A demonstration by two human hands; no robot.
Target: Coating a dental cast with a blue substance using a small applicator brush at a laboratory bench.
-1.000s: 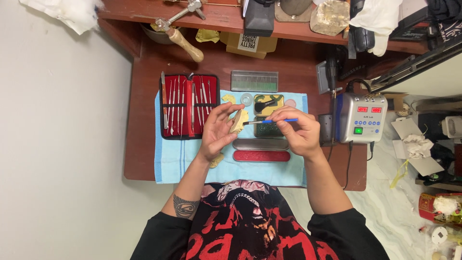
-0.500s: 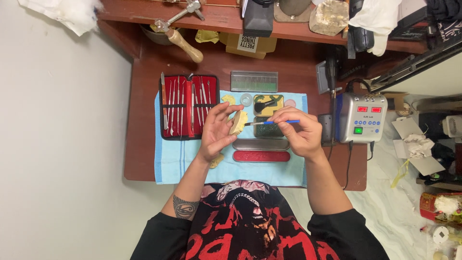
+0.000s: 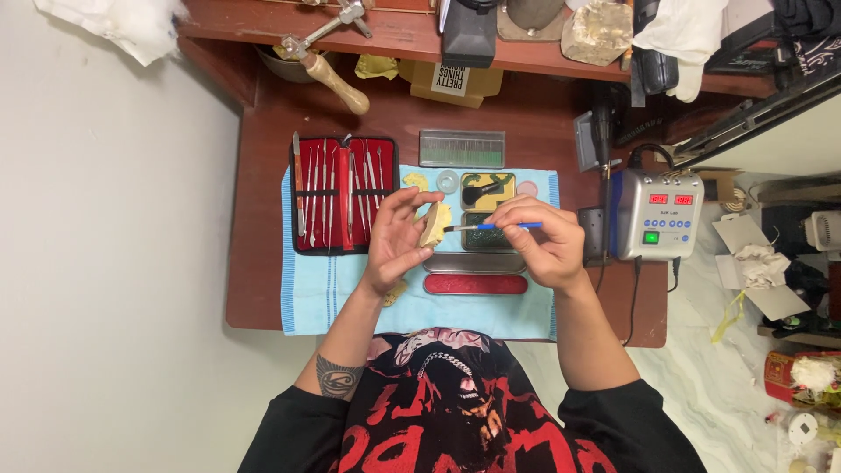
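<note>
Count: one pale yellow cast piece [image 3: 434, 225], one blue-handled brush [image 3: 492, 227], one red tool case [image 3: 343, 194] with roughly ten metal instruments (too fine to count exactly), one grey control box [image 3: 655, 215] with two red displays, one clear bur box [image 3: 462, 149], one red oblong tray [image 3: 476, 284], one metal tin [image 3: 474, 263], one light blue cloth [image 3: 315, 293] on the brown desk [image 3: 258, 263].

Left hand [image 3: 394, 241]: palm up, fingers curled partway, cast piece pinched between thumb and fingertips, held above the cloth centre, at 3 o'clock from the tool case.

Right hand [image 3: 543, 245]: closed in a pen grip on the brush, handle running horizontal, tip pointing to 9 o'clock and touching the cast piece.

Control box sits at 3 o'clock from the right hand, near it. Red tray and tin lie at 6 o'clock from the cast piece, under the hands.
</note>
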